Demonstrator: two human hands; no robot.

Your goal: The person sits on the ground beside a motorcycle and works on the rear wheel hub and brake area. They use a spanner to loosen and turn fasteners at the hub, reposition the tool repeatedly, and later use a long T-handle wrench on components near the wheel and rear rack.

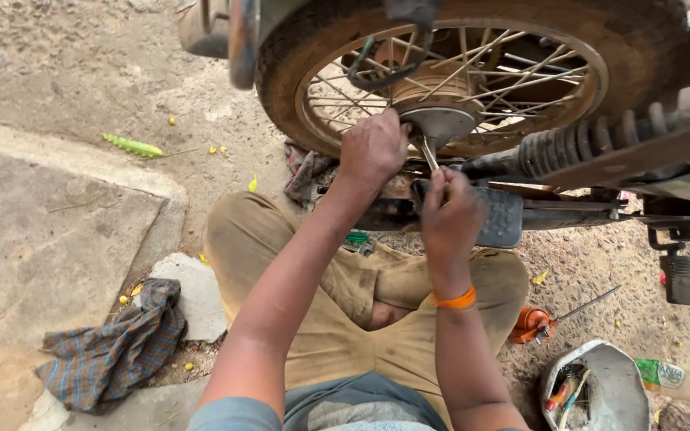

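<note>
Head view: hub (439,121) of a spoked wheel (473,72) sits at the top centre, and both hands work right at it.
Tool: thin metal shaft (430,154) stands just under the hub, slanting down toward the right hand; its tip meets the hub's lower edge.
Right hand (450,214): just below the hub, fingers curled shut around the shaft's lower end, knuckles up; an orange band (457,301) rings the wrist.
Left hand (372,149): just left of the hub, back of the hand toward the camera, fingers bent and pressed against the hub's left side. What they grip, if anything, is hidden under the hand.
Arms: both reach forward from the bottom edge over the folded knees in tan trousers (337,295), forearms converging on the hub.
Footrest (498,215): dark ribbed pad just right of the right hand, below the hub.
Spring (592,140): coiled shock to the right of the hub, running up to the right.
Bowl (616,375): grey, well below and right of the hub, holding several small tools with orange and yellow handles.
Bottle (676,381): clear plastic with green cap, lying just right of the bowl.
Screwdriver (549,321): orange handle, on the ground between the bowl and the hub.
Rag (113,347): checked cloth, far down-left of the hub.
</note>
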